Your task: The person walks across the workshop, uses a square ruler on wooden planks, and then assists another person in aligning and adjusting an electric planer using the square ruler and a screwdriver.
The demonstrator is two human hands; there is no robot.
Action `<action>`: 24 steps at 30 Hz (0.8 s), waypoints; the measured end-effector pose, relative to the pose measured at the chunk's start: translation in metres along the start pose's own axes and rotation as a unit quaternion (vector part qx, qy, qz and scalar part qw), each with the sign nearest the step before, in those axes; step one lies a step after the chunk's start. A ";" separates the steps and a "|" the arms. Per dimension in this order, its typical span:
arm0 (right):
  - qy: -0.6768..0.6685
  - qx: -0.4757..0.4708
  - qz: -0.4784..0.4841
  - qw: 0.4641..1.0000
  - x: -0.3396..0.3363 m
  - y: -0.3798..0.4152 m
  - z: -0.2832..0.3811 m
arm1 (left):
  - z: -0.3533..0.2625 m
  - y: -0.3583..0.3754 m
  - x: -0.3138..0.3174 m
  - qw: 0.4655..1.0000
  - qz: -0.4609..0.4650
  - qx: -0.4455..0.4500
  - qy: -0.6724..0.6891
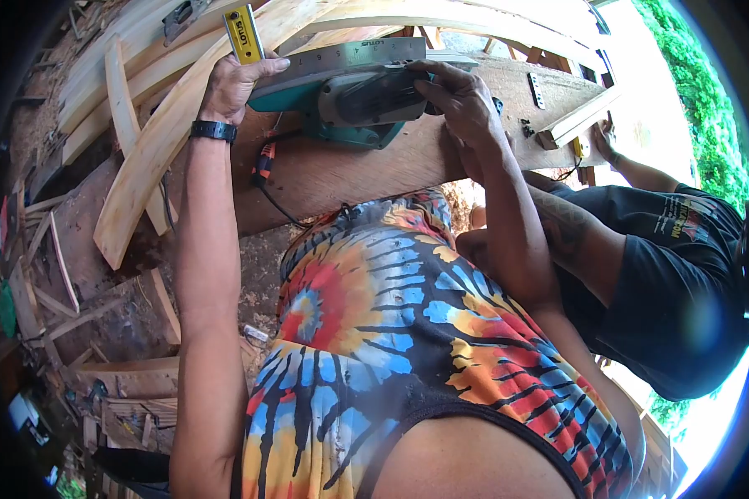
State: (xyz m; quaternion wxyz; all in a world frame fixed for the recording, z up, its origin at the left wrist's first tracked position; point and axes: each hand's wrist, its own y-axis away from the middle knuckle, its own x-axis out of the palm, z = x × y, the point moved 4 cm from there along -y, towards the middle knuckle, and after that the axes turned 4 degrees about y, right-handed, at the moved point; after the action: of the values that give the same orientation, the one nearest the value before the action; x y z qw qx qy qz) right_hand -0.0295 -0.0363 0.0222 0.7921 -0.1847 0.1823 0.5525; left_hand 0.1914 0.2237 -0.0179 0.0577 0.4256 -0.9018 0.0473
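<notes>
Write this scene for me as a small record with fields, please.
Left hand: holds the yellow handle of a square
Right hand: at the square's blade end and the planer; exact grip unclear
Work surface: wooden board
Right side: another person, dark shirt
Left side: curved timber

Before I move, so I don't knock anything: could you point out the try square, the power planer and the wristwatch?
Try square (243, 35): head view, on its yellow handle.
Power planer (354, 135): head view, on its teal lower body.
Wristwatch (213, 130): head view, on its dark band.
</notes>
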 end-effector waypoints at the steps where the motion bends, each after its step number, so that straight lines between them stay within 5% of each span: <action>1: -0.001 0.002 0.001 1.000 0.000 0.000 0.000 | 0.000 0.000 0.000 1.000 0.001 0.002 -0.001; 24: 0.013 0.024 -0.014 1.000 -0.003 0.003 0.019 | 0.004 0.000 -0.003 1.000 0.018 -0.001 0.007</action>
State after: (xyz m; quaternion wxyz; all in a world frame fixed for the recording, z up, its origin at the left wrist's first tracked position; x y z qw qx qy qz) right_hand -0.0321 -0.0284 0.0396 0.8016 -0.1749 0.2030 0.5345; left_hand 0.1930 0.2258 -0.0224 0.0638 0.4092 -0.9088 0.0500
